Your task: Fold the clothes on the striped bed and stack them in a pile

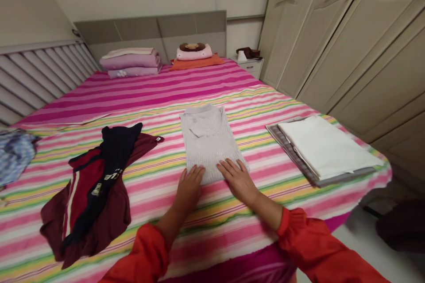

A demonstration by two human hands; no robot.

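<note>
A folded light grey knit top [208,139] lies in the middle of the striped bed [159,97]. My left hand [189,185] rests flat on the near left corner of the top, fingers stretched out. My right hand [237,179] lies flat on the near right corner, fingers spread. Both arms wear orange-red sleeves. Neither hand holds anything.
A crumpled dark red and navy garment [96,194] lies to the left. A blue patterned cloth [15,154] sits at the far left edge. Folded white and grey sheets [325,148] lie at the right. Folded blankets [131,62] and a pillow [194,52] sit by the headboard. Wardrobe doors [358,40] stand on the right.
</note>
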